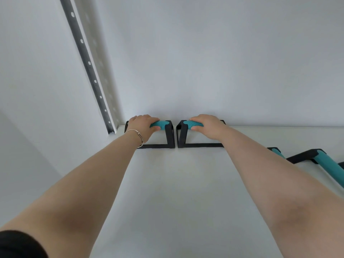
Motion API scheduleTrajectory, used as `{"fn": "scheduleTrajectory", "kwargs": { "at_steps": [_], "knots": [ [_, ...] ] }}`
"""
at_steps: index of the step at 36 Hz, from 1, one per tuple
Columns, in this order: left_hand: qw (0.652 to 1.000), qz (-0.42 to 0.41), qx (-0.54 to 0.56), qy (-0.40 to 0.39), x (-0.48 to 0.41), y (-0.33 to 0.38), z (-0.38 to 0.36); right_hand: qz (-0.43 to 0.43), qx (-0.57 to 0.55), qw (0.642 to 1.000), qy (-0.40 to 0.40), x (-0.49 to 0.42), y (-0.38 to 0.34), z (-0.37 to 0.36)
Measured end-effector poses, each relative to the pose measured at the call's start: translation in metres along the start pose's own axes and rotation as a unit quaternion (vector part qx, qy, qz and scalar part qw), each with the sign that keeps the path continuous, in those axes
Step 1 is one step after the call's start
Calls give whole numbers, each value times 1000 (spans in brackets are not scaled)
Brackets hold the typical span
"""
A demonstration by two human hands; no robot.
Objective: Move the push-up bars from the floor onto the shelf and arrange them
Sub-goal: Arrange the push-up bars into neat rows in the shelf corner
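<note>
Gripping teal handles, left hand (143,123) and right hand (208,125) each hold a bar (168,135) (181,135) on the shelf (167,183), fingers closed; more bars (323,161) lie right.

Two push-up bars stand side by side on the shelf (167,183) at its back edge against the wall (223,62), the left bar (168,135) just beside the right bar (181,135) with a narrow gap between them. The left hand (143,123) lies over the left one's grip and the right hand (208,124) over the right one's. A perforated upright rail (89,67) rises in the corner left of them, and further bars (316,159) lie on the shelf well to the right, nearer the front.
</note>
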State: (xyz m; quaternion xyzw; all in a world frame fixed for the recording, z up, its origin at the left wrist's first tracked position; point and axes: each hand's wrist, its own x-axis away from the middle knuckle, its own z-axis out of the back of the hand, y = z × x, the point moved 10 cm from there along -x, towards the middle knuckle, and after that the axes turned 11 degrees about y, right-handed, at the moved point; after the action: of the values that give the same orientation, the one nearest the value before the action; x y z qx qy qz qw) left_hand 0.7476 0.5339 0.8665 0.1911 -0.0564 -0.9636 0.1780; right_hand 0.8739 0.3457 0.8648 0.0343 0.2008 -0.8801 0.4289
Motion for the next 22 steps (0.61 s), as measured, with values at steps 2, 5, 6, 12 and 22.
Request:
{"fn": "scheduleTrajectory", "kwargs": {
  "at_steps": [2,5,6,12,22],
  "knots": [
    [1000,5,-18,2,2,1,-2,-2,18,1000,4,0,-1,0],
    [999,17,-30,7,6,3,-5,6,61,998,21,2,-3,-1],
    [999,20,-32,11,7,4,-5,6,76,997,31,2,-4,-2],
    [998,33,-43,25,11,8,-1,-13,109,991,76,10,-4,-3],
    [997,23,-44,66,23,28,8,-26,162,980,111,34,-14,6]
  ]
}}
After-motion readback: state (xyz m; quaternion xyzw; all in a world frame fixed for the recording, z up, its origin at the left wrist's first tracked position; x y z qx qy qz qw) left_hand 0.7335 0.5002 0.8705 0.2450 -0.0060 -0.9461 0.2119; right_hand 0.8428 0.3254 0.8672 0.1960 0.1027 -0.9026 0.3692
